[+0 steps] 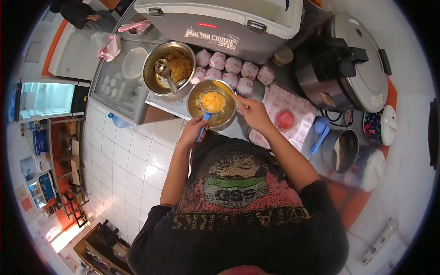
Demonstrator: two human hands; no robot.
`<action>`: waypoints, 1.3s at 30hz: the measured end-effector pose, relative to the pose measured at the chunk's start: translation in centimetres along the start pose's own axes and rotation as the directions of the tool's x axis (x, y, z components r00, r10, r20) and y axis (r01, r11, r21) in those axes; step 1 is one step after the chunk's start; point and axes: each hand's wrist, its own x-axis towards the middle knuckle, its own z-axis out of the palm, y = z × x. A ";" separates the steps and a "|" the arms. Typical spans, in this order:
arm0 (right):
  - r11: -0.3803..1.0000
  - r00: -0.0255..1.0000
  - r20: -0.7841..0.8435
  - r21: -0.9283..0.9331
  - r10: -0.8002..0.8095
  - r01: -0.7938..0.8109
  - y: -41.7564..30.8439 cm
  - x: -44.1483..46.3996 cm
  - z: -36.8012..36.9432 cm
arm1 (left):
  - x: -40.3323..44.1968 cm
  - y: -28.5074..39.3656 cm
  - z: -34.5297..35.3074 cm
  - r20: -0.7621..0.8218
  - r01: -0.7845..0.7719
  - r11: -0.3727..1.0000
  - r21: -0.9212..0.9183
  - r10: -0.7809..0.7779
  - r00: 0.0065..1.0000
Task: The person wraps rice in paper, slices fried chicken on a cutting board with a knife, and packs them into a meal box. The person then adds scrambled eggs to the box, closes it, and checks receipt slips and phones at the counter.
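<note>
My left hand is closed round the handle of a blue ladle. Yellow-orange food fills the ladle's bowl, held over a metal bowl. My right hand grips a yellow-orange utensil, whose far end reaches over the same bowl. To the upper left, a larger metal bowl holds brown and yellow food with a grey ladle in it. On the right lies printed wrapping paper with a round red item on it.
Several wrapped bundles sit before a cooler box. At the right are a large cooker, a blue scoop and a dark pot. A white container stands left. Another person is at the upper left.
</note>
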 end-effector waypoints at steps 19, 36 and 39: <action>0.980 0.982 -0.034 -0.072 0.186 -0.188 0.4 2.0 2.3 | -1.0 0.3 -1.6 0.028 -0.085 0.979 0.184 0.082 0.996; 0.980 0.972 -0.125 0.026 0.198 -0.196 1.0 0.5 6.5 | 0.1 0.6 -5.9 0.148 -0.101 0.982 0.159 0.077 0.986; 0.960 0.953 -0.119 0.040 0.280 -0.277 0.2 1.2 6.9 | 0.7 1.8 -6.8 0.177 -0.075 0.976 0.202 0.039 0.983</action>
